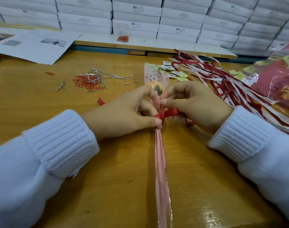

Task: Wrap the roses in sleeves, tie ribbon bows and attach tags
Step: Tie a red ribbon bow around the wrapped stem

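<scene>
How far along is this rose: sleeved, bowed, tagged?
Done: the rose sits inside the pink sleeve. In hand: the left hand and right hand pinch a red ribbon bow at the sleeve's gathered neck, loops already formed. Left: no tag shows on it; loose tags lie beyond.

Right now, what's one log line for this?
step: tying; left hand: pinches red ribbon bow; right hand: pinches same bow; pink sleeve: on wooden table

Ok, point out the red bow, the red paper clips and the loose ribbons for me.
red bow (170,111): head view, on its right loop.
red paper clips (84,83): head view, middle of the pile.
loose ribbons (211,74): head view, middle of the heap.
</scene>
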